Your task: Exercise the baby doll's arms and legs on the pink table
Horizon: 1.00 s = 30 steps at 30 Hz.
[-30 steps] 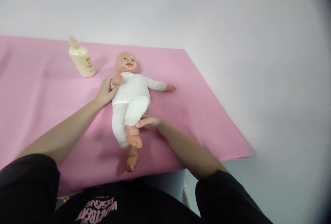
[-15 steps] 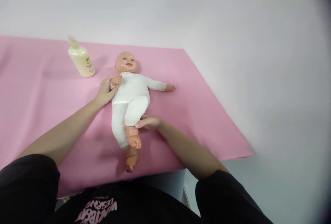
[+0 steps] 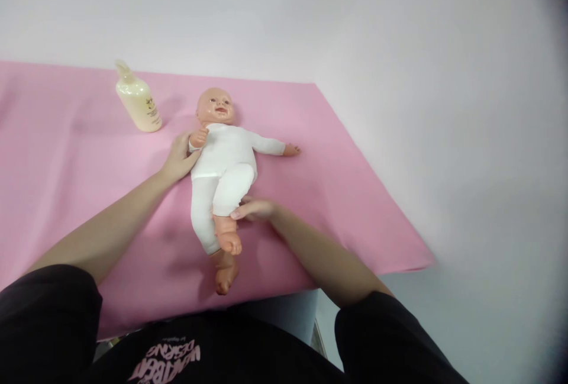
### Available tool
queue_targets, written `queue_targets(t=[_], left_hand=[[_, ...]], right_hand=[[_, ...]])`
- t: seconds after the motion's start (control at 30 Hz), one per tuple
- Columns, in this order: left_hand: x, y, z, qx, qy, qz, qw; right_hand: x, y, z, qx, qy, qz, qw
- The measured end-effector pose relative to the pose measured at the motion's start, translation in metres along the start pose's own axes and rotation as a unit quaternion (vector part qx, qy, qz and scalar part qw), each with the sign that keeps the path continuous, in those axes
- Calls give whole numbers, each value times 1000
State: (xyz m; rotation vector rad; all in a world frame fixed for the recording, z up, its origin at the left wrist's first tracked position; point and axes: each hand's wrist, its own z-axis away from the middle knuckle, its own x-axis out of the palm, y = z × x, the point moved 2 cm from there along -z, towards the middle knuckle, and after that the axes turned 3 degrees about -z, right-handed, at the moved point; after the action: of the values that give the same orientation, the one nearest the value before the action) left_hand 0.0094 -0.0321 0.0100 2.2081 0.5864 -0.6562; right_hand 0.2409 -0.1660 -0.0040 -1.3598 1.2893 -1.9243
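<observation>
A baby doll (image 3: 224, 162) in a white bodysuit lies on its back on a pink cloth (image 3: 66, 153), head towards the wall. My left hand (image 3: 178, 158) cups the doll's side under its bent right arm. My right hand (image 3: 254, 209) presses against the doll's raised left leg just above the bare foot. The doll's other arm stretches out to the right.
A cream lotion bottle (image 3: 138, 102) stands on the cloth at the back left of the doll. The cloth's front edge runs just past the doll's feet, and its right edge slants away. A pale wall lies behind and to the right.
</observation>
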Motion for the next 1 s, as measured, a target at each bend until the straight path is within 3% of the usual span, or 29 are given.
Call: queue_targets(t=[1.0], left_hand=[[1, -4, 1, 19, 3, -4, 1000]], right_hand=[[2, -2, -1, -5, 7, -5, 1000]])
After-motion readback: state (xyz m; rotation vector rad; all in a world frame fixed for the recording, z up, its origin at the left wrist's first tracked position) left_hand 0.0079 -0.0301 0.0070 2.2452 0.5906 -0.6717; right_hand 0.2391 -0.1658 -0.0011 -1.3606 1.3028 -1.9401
